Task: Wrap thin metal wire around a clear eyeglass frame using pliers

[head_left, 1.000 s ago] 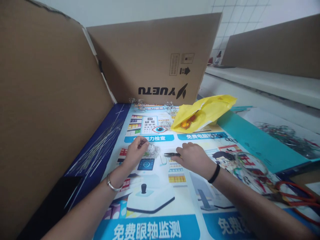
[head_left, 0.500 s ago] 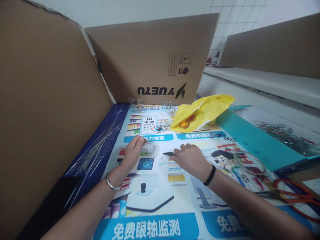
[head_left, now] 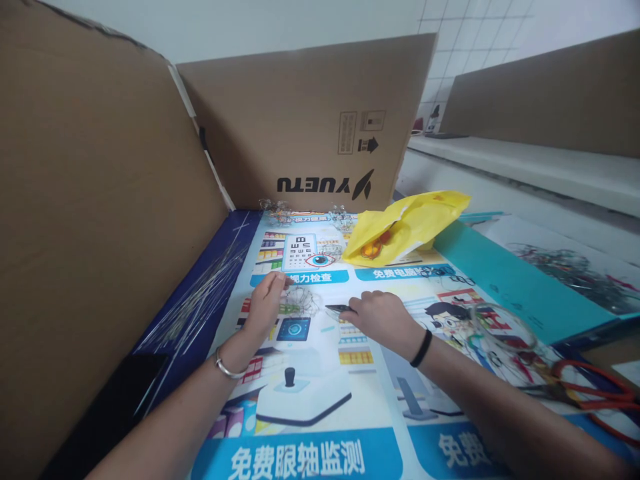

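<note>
My left hand [head_left: 267, 300] pinches the left edge of a small tangle of thin wire [head_left: 300, 301] that lies on a printed poster [head_left: 325, 400]. My right hand [head_left: 383, 317] is closed around a small dark tool, likely pliers [head_left: 337, 309], whose tip points left toward the wire tangle and stops just short of it. Both hands rest low over the poster. A silver bangle sits on my left wrist and a black band on my right.
Cardboard walls [head_left: 310, 127] stand on the left and at the back. Thin straight wires [head_left: 200, 300] lie along the left. A yellow plastic bag [head_left: 405, 223] sits behind, and red-handled pliers [head_left: 590, 393] with a clear bag of wire pieces [head_left: 500, 333] lie at the right.
The right hand with the dark tool has edged slightly left and up, closer to the wire tangle. The left hand keeps its pinch on the wire, barely shifted.
</note>
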